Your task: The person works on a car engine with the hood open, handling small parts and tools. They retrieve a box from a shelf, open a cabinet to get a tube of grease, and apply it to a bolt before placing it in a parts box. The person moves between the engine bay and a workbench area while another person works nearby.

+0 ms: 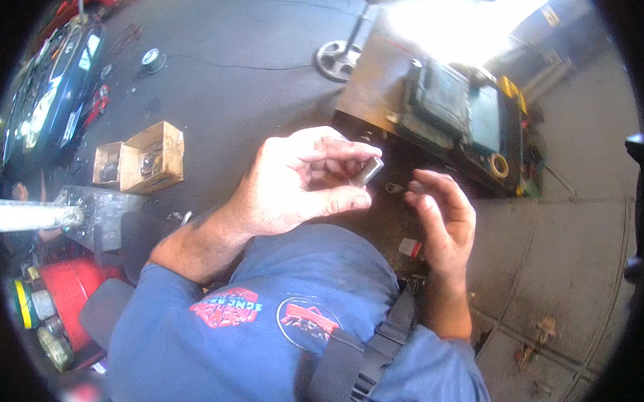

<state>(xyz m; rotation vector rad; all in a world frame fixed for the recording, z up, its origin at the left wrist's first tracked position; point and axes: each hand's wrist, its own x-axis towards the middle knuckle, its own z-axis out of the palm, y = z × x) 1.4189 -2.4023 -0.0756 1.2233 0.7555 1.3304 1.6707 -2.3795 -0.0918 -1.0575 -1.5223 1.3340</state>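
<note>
Workshop floor (240, 99), grey, with parked cars along the upper left, an open cardboard box (169, 147) of dark parts below them, and a bench (372, 79) with a dark case (439, 99) on it at upper right. Strong glare over the far side of the bench.

Left hand (291, 182): narrow pinch, thumb below and fingers above, closed on a small pale metal piece (370, 172). Piece sits at the fingertips, out in front of the blue shirt (260, 340), held in the air and touching no surface that I can see.

Key relation: piece lies between the two hands, to the right of the left palm and to the left of the right hand (445, 223). Long axis slants, upper end leaning right, lower end toward the left thumb tip. Left hand is the nearer, being in contact; right fingertips near but apart, with a visible gap.

Right hand: fingers curled, thumb close to them, facing the piece. Dark spot between its fingertips; cannot tell whether it is a small object or shadow.

Hard to make out: the piece's lower end, partly behind the left thumb; its far face, hidden; whether it is hollow; small items in the dark area beyond the gap, blurred
</note>
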